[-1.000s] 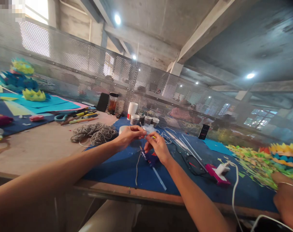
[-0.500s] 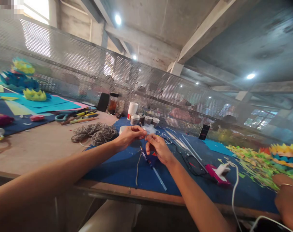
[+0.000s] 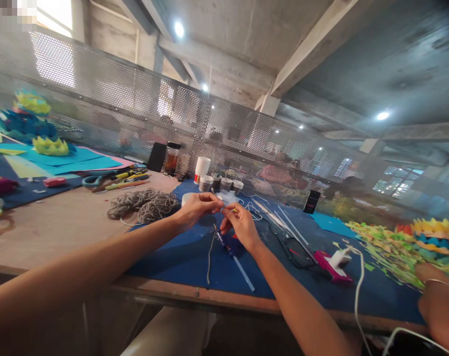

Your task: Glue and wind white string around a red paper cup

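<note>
Above the blue mat (image 3: 165, 259), my left hand (image 3: 200, 207) and my right hand (image 3: 241, 222) meet fingertip to fingertip. Both are pinched closed around something too small and too covered by fingers to name; a speck of yellow shows at the right fingers. Just below them lies a blue glue gun (image 3: 229, 251), a clear glue stick (image 3: 244, 274) poking out of its back end. A short piece of grey cord (image 3: 209, 259) lies left of the glue gun. Beyond my left forearm is a loose heap of grey cord (image 3: 145, 205).
Small cups (image 3: 226, 184) and a white roll (image 3: 202, 168) stand behind my hands. Pliers and scissors (image 3: 116, 182) lie left. A magenta power strip (image 3: 332, 269) with a white plug, paper scraps (image 3: 383, 247) and another person's arm (image 3: 437, 301) are right. A perforated metal screen (image 3: 135, 104) runs behind.
My right fingers have shifted slightly against the left ones, and a yellow speck now shows there. The view has moved a little; the table items stay put.
</note>
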Available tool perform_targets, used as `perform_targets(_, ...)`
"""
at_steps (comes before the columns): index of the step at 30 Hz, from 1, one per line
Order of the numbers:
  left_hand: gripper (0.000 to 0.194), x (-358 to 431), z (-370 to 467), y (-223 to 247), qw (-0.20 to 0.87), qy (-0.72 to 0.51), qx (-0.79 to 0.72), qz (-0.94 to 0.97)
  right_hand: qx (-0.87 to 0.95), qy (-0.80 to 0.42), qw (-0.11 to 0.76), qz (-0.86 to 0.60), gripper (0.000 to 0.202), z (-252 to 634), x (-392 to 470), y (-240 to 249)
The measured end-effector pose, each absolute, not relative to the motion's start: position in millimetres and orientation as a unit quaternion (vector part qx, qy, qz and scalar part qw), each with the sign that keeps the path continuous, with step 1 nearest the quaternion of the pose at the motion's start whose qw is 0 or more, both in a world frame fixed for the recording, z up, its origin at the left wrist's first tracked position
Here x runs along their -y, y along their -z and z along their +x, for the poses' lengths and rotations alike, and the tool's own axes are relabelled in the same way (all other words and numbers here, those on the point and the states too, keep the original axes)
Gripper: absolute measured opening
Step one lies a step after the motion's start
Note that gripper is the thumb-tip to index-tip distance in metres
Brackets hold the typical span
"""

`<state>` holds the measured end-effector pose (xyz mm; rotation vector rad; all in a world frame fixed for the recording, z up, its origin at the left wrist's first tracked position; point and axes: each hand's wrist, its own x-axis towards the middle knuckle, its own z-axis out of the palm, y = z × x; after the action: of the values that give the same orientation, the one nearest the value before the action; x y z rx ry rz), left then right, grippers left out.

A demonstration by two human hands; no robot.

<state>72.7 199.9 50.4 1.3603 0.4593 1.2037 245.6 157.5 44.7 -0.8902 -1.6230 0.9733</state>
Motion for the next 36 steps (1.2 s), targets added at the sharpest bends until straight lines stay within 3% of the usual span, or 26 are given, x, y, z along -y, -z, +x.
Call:
perform_targets(13, 0.022, -201.5, 71.8, -48.9, 0.607, -0.510, -0.176, 0.584, 0.584, -0.598, 0.463, -0.296, 0.030, 254.5, -161.1, -45.2)
perform_targets(18, 0.022, -199.7, 71.8, -49.6, 0.613, -0.505, -0.166, 0.585, 0.574, -0.611, 0.458, -0.295, 0.032, 255.7, -161.1, -46.4)
perform_targets(21, 0.021, -200.1, 71.8, -49.2, 0.610, -0.507, -0.169, 0.585, 0.588, -0.582, 0.467, -0.313, 0.033, 253.9, -161.0, -46.4)
perform_targets(29, 0.020, -208.0, 72.5, -42.1, 0.595, -0.513, -0.190, 0.588, 0.678, -0.338, 0.525, -0.387, 0.030, 245.7, -159.1, -40.2)
perform_targets(36, 0.020, -208.5, 73.1, -41.6, 0.598, -0.514, -0.185, 0.586, 0.707, -0.324, 0.495, -0.389, 0.029, 246.4, -155.6, -41.4)
